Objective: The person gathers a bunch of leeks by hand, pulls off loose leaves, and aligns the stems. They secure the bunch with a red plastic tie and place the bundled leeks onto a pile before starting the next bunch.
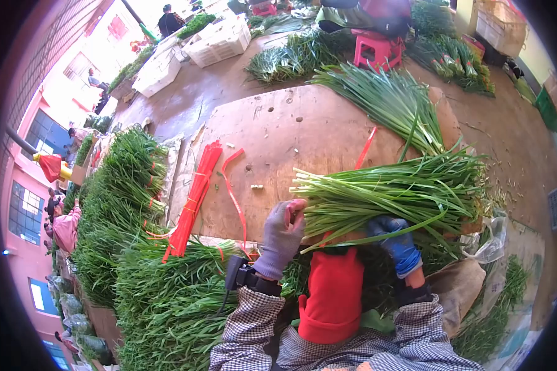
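Observation:
A loose bunch of garlic chives (384,196) lies across the wooden board (272,133), pale cut stems to the left, leaves to the right. A red strip (366,148) runs beneath it and shows at the far side. My left hand (281,238), in a grey glove, is at the stem ends with its fingers curled together; whatever they pinch is hidden. My right hand (393,241), in a blue glove, sits at the bunch's near edge, its fingers partly covered by leaves. A bundle of red strips (195,198) and a loose red strip (228,179) lie left of my hands.
More chives (390,105) lie at the board's far right. Piled bunches (120,204) line the left side. Beyond are white crates (216,43), a pink stool (377,51) near a seated person, and heaps on the floor. A person in pink (66,229) is far left.

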### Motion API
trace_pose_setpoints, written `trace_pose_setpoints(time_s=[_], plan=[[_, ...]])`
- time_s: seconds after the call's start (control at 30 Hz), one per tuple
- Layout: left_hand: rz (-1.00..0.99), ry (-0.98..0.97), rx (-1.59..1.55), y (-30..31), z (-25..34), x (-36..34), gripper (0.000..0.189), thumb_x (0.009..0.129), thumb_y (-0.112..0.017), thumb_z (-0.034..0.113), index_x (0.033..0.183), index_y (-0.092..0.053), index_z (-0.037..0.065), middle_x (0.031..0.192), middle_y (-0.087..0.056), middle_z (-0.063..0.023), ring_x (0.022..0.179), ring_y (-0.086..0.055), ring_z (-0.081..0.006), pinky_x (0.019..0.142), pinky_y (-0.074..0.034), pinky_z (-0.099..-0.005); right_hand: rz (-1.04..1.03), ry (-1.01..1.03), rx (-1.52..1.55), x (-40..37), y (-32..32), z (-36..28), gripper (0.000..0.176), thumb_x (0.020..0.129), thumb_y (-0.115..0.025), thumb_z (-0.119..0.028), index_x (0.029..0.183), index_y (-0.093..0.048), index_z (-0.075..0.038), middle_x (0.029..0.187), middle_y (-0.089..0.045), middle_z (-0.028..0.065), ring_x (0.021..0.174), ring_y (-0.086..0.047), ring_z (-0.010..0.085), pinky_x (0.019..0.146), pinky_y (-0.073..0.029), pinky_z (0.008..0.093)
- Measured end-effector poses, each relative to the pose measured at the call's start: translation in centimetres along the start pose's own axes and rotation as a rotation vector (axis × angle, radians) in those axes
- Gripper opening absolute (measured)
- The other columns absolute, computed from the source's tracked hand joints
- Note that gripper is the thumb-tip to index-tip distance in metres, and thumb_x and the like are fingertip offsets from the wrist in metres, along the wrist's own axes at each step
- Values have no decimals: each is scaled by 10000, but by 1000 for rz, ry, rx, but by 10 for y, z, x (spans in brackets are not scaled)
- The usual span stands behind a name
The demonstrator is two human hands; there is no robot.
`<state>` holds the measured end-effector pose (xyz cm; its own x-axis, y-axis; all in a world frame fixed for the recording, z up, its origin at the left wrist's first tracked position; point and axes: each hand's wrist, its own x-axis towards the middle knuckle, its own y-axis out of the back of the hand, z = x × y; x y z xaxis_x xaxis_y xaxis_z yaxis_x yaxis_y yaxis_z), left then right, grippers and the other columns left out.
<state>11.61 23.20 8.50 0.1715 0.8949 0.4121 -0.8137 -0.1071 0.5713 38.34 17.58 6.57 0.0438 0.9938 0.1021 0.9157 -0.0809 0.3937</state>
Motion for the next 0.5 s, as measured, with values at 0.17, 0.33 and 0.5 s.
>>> trace_pose_setpoints(time_s=[0.17, 0.33, 0.5], plan=[[-85, 231, -110, -8, -8, 1, 228, 843, -700, 199, 985, -635, 34, 920, -649, -127, 786, -643, -287, 694, -512, -366, 44, 113, -103, 1, -4, 13, 127, 861, -654, -157, 837, -683, -36, 666, -634, 129, 587, -609, 269, 563, -468, 384], [-53, 81, 280, -18, -5, 12, 348, 820, -739, 363, 924, -677, 37, 815, -630, -142, 775, -629, -295, 690, -515, -382, 88, 485, -451, 0, -4, 42, 104, 849, -654, -147, 866, -711, -63, 751, -665, 144, 674, -629, 326, 626, -466, 438], [-272, 402, 298, -11, 11, 22, 455, 869, -596, 540, 1015, -657, 114, 1006, -631, -147, 970, -618, -319, 844, -473, -443, 9, 97, -116, 0, -1, 14, 123, 835, -668, -127, 843, -699, -8, 695, -647, 167, 601, -611, 297, 582, -455, 396]])
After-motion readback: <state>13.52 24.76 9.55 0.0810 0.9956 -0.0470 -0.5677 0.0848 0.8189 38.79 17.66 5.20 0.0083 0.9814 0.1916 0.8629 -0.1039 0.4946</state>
